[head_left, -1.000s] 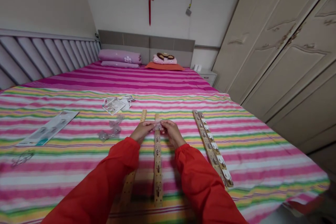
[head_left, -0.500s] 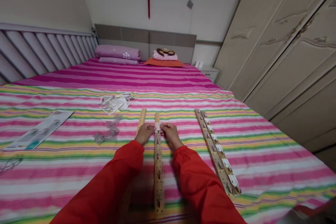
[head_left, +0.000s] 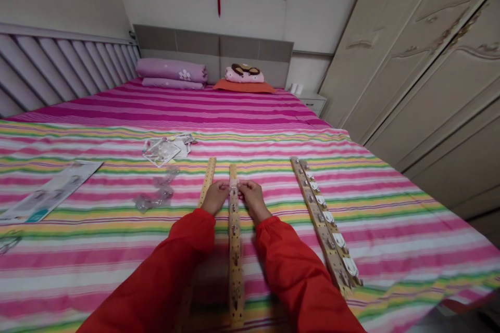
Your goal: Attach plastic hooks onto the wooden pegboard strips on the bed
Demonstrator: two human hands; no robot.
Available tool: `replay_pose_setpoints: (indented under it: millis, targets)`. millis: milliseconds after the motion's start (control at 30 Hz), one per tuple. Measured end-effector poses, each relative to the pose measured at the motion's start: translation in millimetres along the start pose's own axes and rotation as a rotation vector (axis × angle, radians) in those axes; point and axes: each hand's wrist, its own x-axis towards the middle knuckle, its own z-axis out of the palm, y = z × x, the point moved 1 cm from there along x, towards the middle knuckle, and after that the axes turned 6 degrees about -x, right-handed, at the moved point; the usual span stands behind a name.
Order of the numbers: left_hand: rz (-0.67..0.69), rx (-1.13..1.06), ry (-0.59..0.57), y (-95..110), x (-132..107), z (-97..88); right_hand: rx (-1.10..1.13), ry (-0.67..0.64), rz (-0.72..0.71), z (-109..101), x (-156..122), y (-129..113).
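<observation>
A long perforated wooden strip (head_left: 235,250) with small metal hooks lies on the striped bedspread, running away from me. My left hand (head_left: 214,197) and my right hand (head_left: 252,200) meet at its far part. Both pinch a small clear plastic hook piece (head_left: 233,184) held against the strip. A second bare wooden strip (head_left: 207,179) lies just left of it, partly under my left sleeve. To the right lie two more strips (head_left: 325,223) side by side, carrying several white hook pieces.
Loose clear plastic pieces (head_left: 156,195) and opened packaging (head_left: 166,149) lie left of the strips. A printed card (head_left: 50,191) lies further left. Pillows (head_left: 172,72) rest by the headboard. A wardrobe (head_left: 425,62) stands on the right, and the bed's edge (head_left: 449,291) is near right.
The view has tilted down a little, so everything sits lower and closer. Both hands stay pinched on the clear piece at the same spot on the strip.
</observation>
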Motion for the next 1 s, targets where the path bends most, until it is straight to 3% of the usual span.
replay_pose_setpoints:
  millis: [333,533,733,1000]
  targets:
    - [0.002,0.057,0.103,-3.0,-5.1,1.2,-0.01,0.003,-0.037,-0.5,2.5,9.7]
    - [0.026,0.072,0.004,-11.9,-2.8,-1.8,-0.077,0.004,-0.124,-2.1,4.4,18.3]
    - [0.062,0.164,-0.042,-11.4,1.3,-2.7,-0.367,0.003,-0.338,-5.8,-1.1,16.0]
    - [0.046,0.173,-0.101,-16.2,8.2,-1.5,-0.484,-0.019,-0.311,-4.7,5.2,20.4]
